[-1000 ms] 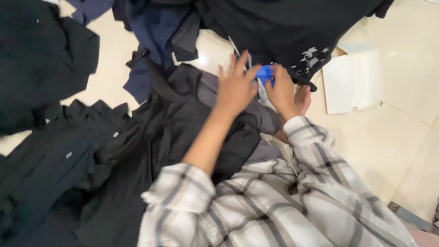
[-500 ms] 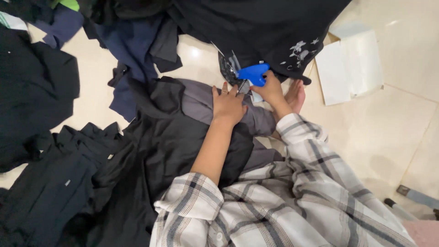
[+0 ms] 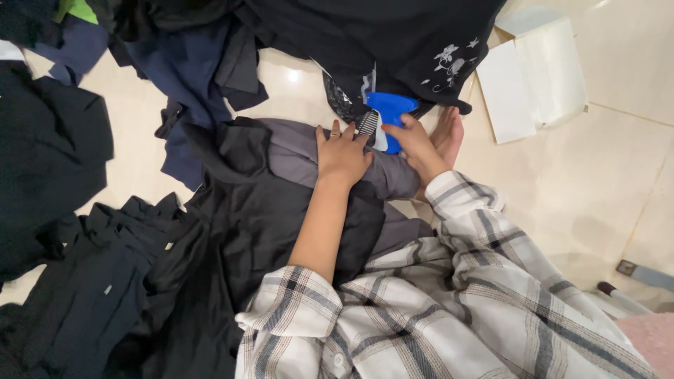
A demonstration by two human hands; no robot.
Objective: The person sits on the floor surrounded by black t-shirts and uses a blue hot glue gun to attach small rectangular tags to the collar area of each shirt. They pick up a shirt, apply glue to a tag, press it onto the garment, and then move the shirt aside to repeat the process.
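At the far edge of the grey folded garment draped over the person's lap, the blue plastic tagging gun sits in the right hand, whose fingers are closed around its grip from below and to the right. The gun's long axis runs slantwise, its working end pointing left and slightly down toward a small white striped tag that lies just at the fingertips of the left hand. That hand lies flat, fingers spread and open, pressing the grey cloth down and holding nothing; its fingertips point up toward the gun, nearly touching the tag. So the gun lies just beyond and to the right of the left hand, the right hand being the one that has it. Black garments are heaped all around on the pale tiled floor, with white paper sheets well apart to the right.
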